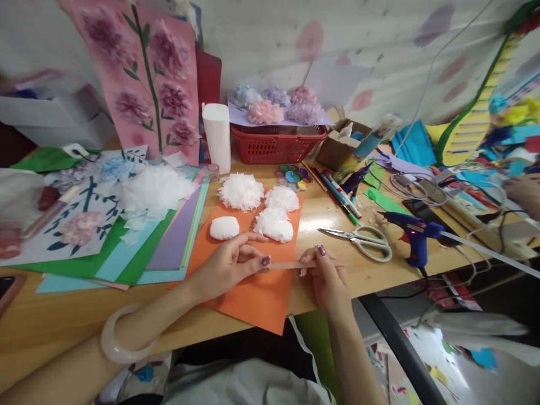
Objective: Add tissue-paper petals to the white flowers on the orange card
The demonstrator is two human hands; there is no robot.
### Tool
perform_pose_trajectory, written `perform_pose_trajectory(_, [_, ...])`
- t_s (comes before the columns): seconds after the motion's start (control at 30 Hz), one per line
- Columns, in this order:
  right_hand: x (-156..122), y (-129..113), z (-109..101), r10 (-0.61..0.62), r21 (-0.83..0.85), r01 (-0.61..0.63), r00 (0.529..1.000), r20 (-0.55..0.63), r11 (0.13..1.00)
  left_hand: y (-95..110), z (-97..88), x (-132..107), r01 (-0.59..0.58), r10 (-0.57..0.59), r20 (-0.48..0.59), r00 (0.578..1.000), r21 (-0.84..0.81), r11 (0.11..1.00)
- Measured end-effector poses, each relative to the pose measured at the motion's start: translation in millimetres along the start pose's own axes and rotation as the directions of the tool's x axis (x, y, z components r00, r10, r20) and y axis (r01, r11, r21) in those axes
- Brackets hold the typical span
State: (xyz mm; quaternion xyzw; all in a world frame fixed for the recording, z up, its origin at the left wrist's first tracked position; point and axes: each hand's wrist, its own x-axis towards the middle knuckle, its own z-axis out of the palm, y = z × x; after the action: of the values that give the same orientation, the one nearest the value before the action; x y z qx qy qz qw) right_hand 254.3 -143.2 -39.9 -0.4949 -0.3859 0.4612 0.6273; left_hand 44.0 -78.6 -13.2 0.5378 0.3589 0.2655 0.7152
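My left hand (230,264) and my right hand (324,278) pinch the two ends of a thin pale strip (287,264), stretched level between them over an orange paper sheet (257,292). A pale bangle (120,337) circles my left wrist. On the far part of the orange sheet lie several white tissue flowers (274,224), with a flatter white one (224,228) nearest my left hand. Both hands are closed in a pinch.
White-handled scissors (363,239) and a blue glue gun (415,233) lie right of the sheet. Stacked coloured papers (169,247) and flower artwork sit left. A red basket (276,143), white roll (217,138), markers (337,191) stand behind. Another person's hand (525,194) shows far right.
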Motion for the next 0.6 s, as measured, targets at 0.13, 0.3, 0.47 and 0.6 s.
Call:
perform_pose_trajectory(0.13, [-3.8, 0.2, 0.4, 0.013, -0.007, -0.012, 1.000, 0.027, 1.000, -0.4, -2.0, 0.1, 0.001, 0.003, -0.023, 1.000, 0.161, 0.987])
perform_pose_trajectory(0.3, [-1.1, -14.6, -5.2, -0.072, -0.007, 0.072, 0.997, -0.028, 0.997, 14.2, -11.3, 4.5, -0.046, 0.081, -0.127, 0.989, 0.251, 0.967])
perform_pose_trajectory(0.47, [41.3, -45.3, -8.4, -0.360, -0.268, 0.357, 0.932, 0.042, 0.895, 30.8, -14.3, 20.8, -0.104, 0.192, -0.205, 0.960, 0.375, 0.921])
perform_pose_trajectory(0.6, [85.2, -49.7, 5.4, -0.590, -0.318, 0.568, 0.807, 0.033, 0.759, 34.8, -7.8, 39.0, -0.137, 0.290, -0.243, 0.926, 0.498, 0.856])
